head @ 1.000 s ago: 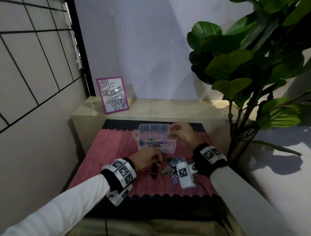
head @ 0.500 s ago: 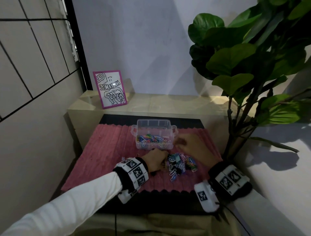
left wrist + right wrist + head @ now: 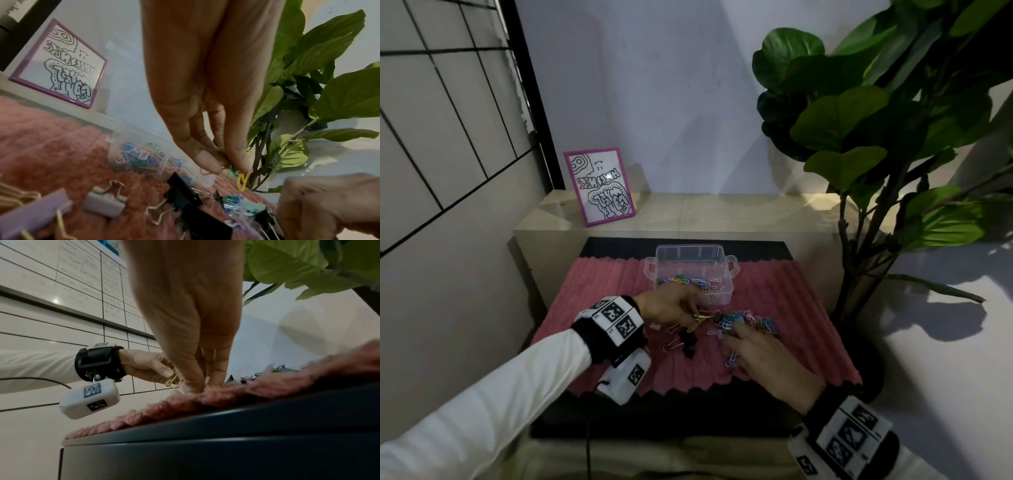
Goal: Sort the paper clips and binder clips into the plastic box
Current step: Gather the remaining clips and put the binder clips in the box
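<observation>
Left hand (image 3: 669, 306) pinching yellow and green paper clips (image 3: 239, 174) between thumb and fingertips, just off plastic box (image 3: 726, 274) near edge, at 7 o'clock from it. Right hand (image 3: 763, 356) fingertips down on pink mat (image 3: 602, 284) at loose clip pile (image 3: 746, 320), at 5 o'clock from box; grip on any clip impossible to tell. Box partly filled with coloured paper clips, black binder clips (image 3: 688, 342) lying on mat at 6 o'clock from left hand
</observation>
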Demonstrator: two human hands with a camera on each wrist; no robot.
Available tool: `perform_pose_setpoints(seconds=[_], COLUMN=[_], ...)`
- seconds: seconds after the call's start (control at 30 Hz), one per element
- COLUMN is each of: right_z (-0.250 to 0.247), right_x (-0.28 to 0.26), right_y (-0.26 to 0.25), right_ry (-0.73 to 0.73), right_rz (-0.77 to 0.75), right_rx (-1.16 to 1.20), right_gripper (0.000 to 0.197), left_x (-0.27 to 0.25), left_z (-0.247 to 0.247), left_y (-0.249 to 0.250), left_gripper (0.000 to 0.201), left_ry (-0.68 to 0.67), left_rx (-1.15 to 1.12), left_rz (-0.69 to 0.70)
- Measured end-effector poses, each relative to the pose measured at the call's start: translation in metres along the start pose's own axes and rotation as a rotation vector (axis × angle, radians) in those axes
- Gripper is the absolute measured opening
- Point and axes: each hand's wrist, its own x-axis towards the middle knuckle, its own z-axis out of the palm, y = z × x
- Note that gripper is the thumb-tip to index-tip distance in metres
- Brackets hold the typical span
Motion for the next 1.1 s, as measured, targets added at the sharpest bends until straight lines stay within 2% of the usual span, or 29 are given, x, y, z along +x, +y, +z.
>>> perform_pose_setpoints(seconds=[0.13,0.27,0.5,0.63,0.77,0.83,0.9,0.97,1.03,1.1], right_z=[-0.004,0.002,0.008,0.013,0.013,0.014,0.012,0.011,0.006,-0.001], right_x=[0.002,0.001,0.004,0.004,0.005,0.004,0.003,0.001,0.001,0.000], right_y=[0.002,0.008,0.022,0.029,0.030,0.030,0.032,0.034,0.035,0.035], right_ry=[-0.017,0.024,0.077,0.049,0.148,0.186,0.185,0.228,0.290,0.299], right_rz=[0.012,-0.087,-0.210,-0.271,-0.327,-0.276,-0.146,0.008,0.195,0.352], right_rx=[0.068,0.001,0.009,-0.027,-0.086,-0.065,0.122,0.383,0.694,1.016], right_gripper=[0.011,0.018,0.009,0.017,0.004,0.015,0.019,0.015,0.002,0.009], left_x=[0.000,0.004,0.005,0.009,0.017,0.019,0.022,0.023,0.026,0.026], left_z=[-0.005,-0.009,-0.026,-0.026,0.004,0.020,0.033,0.042,0.045,0.044], left_y=[0.000,0.000,0.002,0.001,0.010,0.014,0.016,0.017,0.020,0.022], left_gripper=[0.016,0.014,0.013,0.012,0.018,0.019,0.015,0.016,0.017,0.019], left_ry=[0.029,0.090,0.134,0.104,-0.020,-0.090,-0.106,-0.113,-0.117,-0.120], left_rx=[-0.110,-0.147,-0.117,-0.004,0.274,0.357,0.386,0.411,0.506,0.614], left_rz=[0.037,0.056,0.048,0.076,0.147,0.169,0.134,0.109,0.108,0.135])
